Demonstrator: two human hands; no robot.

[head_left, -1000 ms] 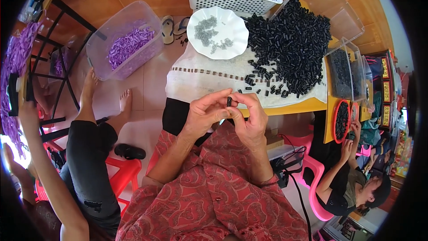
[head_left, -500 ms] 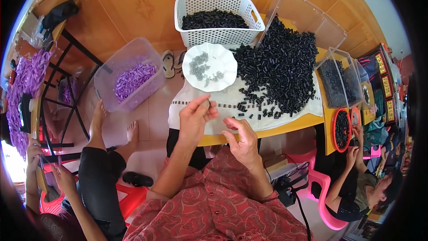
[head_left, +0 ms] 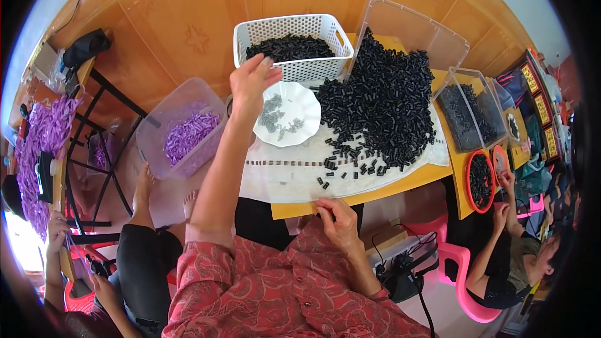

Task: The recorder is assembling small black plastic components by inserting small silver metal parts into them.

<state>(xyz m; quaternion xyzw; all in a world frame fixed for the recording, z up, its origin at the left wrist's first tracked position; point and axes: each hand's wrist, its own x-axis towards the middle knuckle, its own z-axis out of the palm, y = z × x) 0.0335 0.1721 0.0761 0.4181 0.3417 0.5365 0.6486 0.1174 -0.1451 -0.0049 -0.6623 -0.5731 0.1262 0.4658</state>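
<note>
My left hand (head_left: 250, 84) is raised at the front rim of a white perforated basket (head_left: 294, 70), fingers stretched toward it; I see nothing held. Short black tube-like pieces (head_left: 291, 47) lie inside that basket. My right hand (head_left: 341, 225) is closed at the table's front edge, thumb and forefinger together; anything between them is too small to make out. A scalloped white plate (head_left: 307, 103) with small clear greyish pieces (head_left: 272, 112) stands below the basket, partly behind my left wrist. Right of it spreads a large heap of black pieces (head_left: 382, 100), with several strays toward me.
A white cloth (head_left: 282, 191) covers part of the yellow table (head_left: 400, 181). A clear tub (head_left: 357, 37) lies tipped behind the heap. Right are a clear box (head_left: 469, 144) and a red-rimmed tray (head_left: 471, 203). A tub of purple pieces (head_left: 147, 144) stands left. People sit on both sides.
My left hand has moved from above the cloth, up and left to the basket's rim. The right hand has dropped slightly toward the table edge, its thumb and forefinger coming together.
</note>
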